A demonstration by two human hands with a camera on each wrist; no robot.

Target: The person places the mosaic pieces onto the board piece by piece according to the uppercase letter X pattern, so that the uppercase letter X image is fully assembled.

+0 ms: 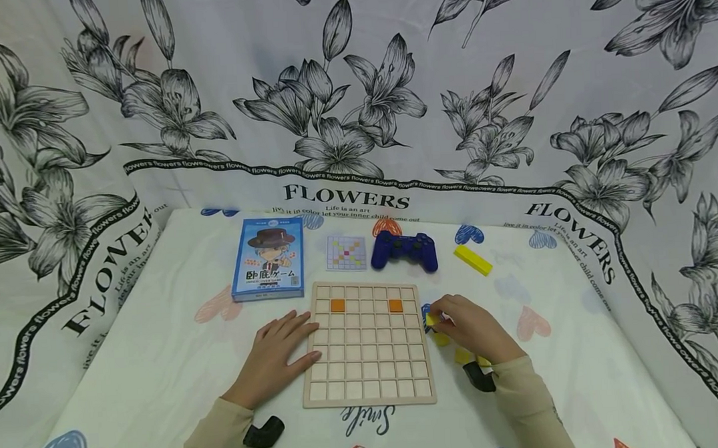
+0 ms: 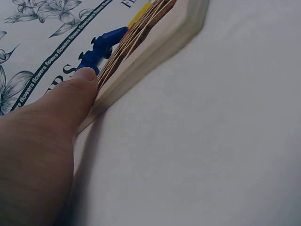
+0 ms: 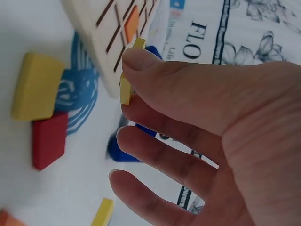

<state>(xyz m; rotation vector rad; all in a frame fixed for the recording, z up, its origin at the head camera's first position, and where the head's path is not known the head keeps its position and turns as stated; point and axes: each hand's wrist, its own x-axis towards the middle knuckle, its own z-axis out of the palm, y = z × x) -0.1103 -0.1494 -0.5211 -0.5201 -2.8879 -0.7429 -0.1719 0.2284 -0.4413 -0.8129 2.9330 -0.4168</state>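
Right hand point(image 1: 472, 329) is pinching a yellow tile point(image 3: 125, 90) between thumb and index finger, just right of the board point(image 1: 369, 344), level with its far half; the other fingers are bending loosely, apart. Left hand point(image 1: 276, 358) is lying with fingers spread, touching the board's left rim, probably steadying it. Two orange tiles point(image 1: 337, 306) are sitting in the second row from the far edge. A red tile point(image 3: 49, 141) and more yellow ones are lying right of the board. Step in hand: apparently bringing the yellow tile to the board. Next move would be calling for clearing the rim, squaring to a free cell and lowering flat.
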